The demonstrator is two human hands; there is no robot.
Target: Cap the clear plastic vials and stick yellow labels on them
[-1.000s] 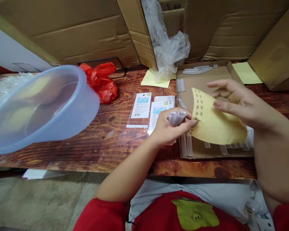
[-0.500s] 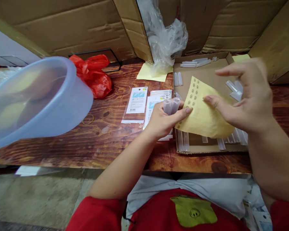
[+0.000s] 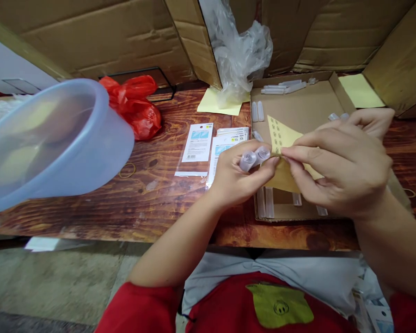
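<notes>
My left hand (image 3: pixel 239 173) is wrapped around two frosted plastic tubes (image 3: pixel 254 158), their round ends facing me. Its thumb and fingertips also pinch the left edge of a yellow sticker sheet (image 3: pixel 274 134) printed with small round dark marks. Close to that thumb, my right hand (image 3: pixel 343 162) presses thumb and forefinger together at the sheet's edge, by the printed marks; whether a loosened sticker is between them is too small to see. Beneath both hands lies a shallow cardboard tray (image 3: pixel 308 108) holding several more tubes (image 3: pixel 268 202), partly covered by the hands and sheet.
Left of the tray lie printed clear packets (image 3: pixel 196 143). A large bluish plastic tub (image 3: pixel 114 134) and a red plastic bag (image 3: pixel 138 111) are farther left. Crumpled clear plastic (image 3: pixel 246 51) hangs behind, against cardboard walls (image 3: pixel 107 37). Yellow paper (image 3: pixel 362 91) lies right of the tray.
My right hand has come down and left from its spread pose over the tray and closed at the sheet's edge. The sheet is now bent. My left hand keeps its hold.
</notes>
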